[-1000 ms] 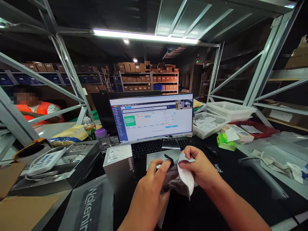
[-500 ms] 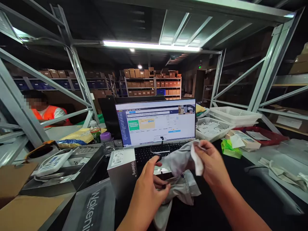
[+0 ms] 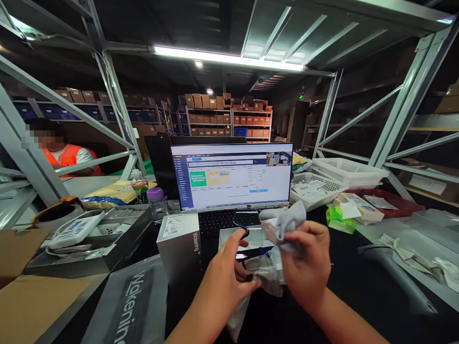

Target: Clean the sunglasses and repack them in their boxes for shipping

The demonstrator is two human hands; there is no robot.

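Observation:
My right hand (image 3: pixel 308 253) is closed round a bunched light grey cloth (image 3: pixel 292 220), raised in front of the monitor's lower right edge. My left hand (image 3: pixel 229 272) pinches a limp beige-grey fabric pouch (image 3: pixel 267 274) between thumb and fingers, its index finger lifted away. Part of the pouch hangs below the left thumb, and a bit of blue shows near its upper edge. Small dark spots show at the left fingertips; what they are I cannot make out. Behind the hands lies a pale open box (image 3: pixel 229 237), partly hidden.
A tall grey "Wakening" box (image 3: pixel 179 253) and a printed grey bag (image 3: pixel 125 306) stand left, beside an open grey box (image 3: pixel 118 239). The monitor (image 3: pixel 233 177) and keyboard (image 3: pixel 215 222) are ahead. To the right are a scanner (image 3: pixel 398 277) and white baskets (image 3: pixel 319 196). A person sits far left.
The cloth in my right hand has gone from stretched out to bunched up, and that hand has turned inward. My left hand stays at the pouch. The view has shifted slightly.

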